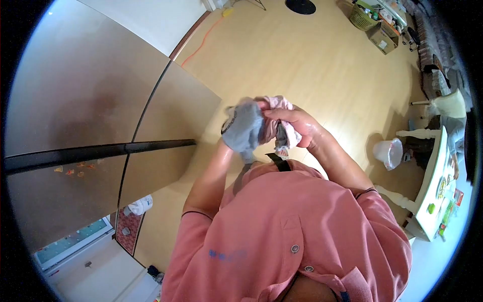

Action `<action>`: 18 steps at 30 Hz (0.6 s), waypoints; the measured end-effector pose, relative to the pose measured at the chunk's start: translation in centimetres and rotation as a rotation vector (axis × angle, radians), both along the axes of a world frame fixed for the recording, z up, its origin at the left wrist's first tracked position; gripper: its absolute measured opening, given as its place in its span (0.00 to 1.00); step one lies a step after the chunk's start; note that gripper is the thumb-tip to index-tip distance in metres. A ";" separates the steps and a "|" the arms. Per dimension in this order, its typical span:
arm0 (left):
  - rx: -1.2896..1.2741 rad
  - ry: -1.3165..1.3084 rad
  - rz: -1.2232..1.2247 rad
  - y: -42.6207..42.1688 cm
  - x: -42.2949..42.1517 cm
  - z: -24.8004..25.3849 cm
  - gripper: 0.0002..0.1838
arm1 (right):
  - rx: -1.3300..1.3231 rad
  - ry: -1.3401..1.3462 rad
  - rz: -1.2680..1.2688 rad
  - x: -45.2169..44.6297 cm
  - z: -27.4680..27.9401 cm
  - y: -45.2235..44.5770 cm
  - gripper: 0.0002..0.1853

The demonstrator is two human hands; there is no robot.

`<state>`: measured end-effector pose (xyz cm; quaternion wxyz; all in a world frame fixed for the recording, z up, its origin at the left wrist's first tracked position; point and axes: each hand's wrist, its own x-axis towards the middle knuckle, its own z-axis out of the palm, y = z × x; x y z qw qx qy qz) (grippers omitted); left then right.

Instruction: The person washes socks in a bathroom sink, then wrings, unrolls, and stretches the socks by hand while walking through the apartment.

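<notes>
In front of my chest, both hands are close together on bunched cloth. A grey cloth (243,126) with a dark edge drapes over most of my left hand (262,105), so only a bit of its fingers shows. My right hand (298,122) is closed around a pale pink patterned cloth (278,103), its thumb lying across the top toward the grey cloth. Part of the pink cloth hangs below the right palm, along with a darker grey fold. Whether the two cloths are joined I cannot tell.
A tall brown-grey cabinet or fridge (90,85) stands close on my left. To the right are a white table (430,196) with items on it and a white bucket (388,153). Farther off lie a green basket (363,19), a cardboard box (383,38) and an orange cord (204,39).
</notes>
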<state>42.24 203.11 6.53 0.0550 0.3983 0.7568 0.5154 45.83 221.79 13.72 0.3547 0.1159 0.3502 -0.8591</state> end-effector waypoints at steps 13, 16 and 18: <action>0.409 -0.912 0.138 -1.8 2.6 3.2 0.22 | 0.071 0.047 -0.156 -0.3 -0.3 2.2 0.19; 0.222 -0.754 0.172 -0.7 3.7 4.3 0.26 | 0.023 0.025 -0.193 -0.5 -0.9 2.3 0.18; 0.168 -0.644 0.181 1.3 4.5 4.7 0.27 | -0.059 0.016 -0.210 -0.4 -0.8 2.1 0.19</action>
